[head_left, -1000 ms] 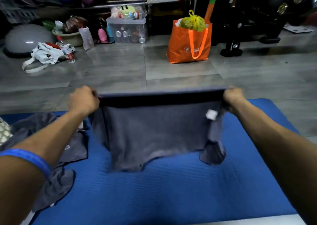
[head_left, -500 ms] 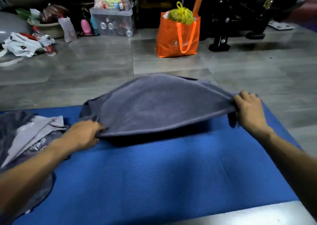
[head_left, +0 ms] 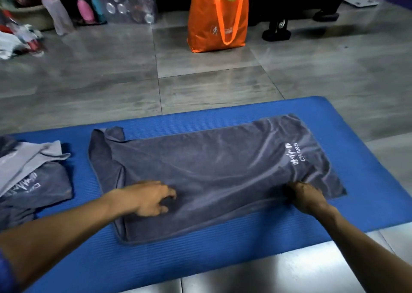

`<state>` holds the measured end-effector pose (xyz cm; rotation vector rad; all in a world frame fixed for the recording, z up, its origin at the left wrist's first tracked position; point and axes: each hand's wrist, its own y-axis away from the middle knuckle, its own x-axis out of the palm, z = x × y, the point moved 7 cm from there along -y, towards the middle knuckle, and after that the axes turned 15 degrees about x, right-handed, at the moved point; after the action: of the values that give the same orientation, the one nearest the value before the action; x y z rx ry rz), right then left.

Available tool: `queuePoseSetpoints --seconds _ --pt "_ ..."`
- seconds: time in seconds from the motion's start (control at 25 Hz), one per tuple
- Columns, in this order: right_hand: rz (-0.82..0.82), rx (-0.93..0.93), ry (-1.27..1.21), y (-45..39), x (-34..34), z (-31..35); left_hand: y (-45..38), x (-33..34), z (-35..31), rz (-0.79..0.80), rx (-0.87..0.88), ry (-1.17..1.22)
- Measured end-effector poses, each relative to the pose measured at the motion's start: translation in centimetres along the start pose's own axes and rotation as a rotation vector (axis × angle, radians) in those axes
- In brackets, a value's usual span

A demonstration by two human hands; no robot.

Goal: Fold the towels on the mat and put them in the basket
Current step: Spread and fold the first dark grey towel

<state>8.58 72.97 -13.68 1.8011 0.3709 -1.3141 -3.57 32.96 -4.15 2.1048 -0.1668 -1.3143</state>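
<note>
Lying flat on mat [head_left: 223, 246], grey towel [head_left: 211, 170]; left hand [head_left: 149, 198] and right hand [head_left: 305, 195] both pinching its near fabric.

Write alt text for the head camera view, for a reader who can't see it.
A person's left hand and right hand grip the near edge of a dark grey towel spread on a blue ribbed foam mat. More grey towels lie in a heap at left; an orange shopping bag stands on the floor beyond.

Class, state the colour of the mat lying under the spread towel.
Blue, with fine ribbing; the mat shows best in the head view, beneath the grey towel.
</note>
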Motion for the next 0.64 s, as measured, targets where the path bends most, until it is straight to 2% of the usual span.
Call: queuePoseSetpoints --seconds 0.16,0.24,0.32,0.36,0.44,0.52,0.64 --pt "0.018 0.025 -0.288 0.0 -0.5 0.1 -4.4 -2.9 -3.7 0.067 0.072 -0.118" --pt "-0.062 0.101 -0.45 0.0 -1.1 -1.3 -7.4 -2.0 -5.2 0.01 0.067 -0.104" --pt "-0.194 0.267 -0.546 -0.3 -1.8 -4.6 -10.4 0.6 -6.9 -0.039 0.03 -0.059" --pt "-0.202 0.383 -0.566 -0.6 -1.5 -6.8 -11.5 2.4 -7.8 -0.024 -0.002 -0.06" --pt "-0.094 0.585 -0.583 -1.4 0.1 -10.4 -12.9 5.3 -9.2 -0.011 -0.062 -0.089" --pt "-0.01 0.581 -0.62 -2.3 1.4 -10.9 -13.4 6.5 -9.9 -0.073 -0.088 -0.078" --pt "-0.036 0.534 -0.693 -3.0 1.9 -9.3 -13.9 6.8 -10.6 -0.13 -0.069 -0.034"
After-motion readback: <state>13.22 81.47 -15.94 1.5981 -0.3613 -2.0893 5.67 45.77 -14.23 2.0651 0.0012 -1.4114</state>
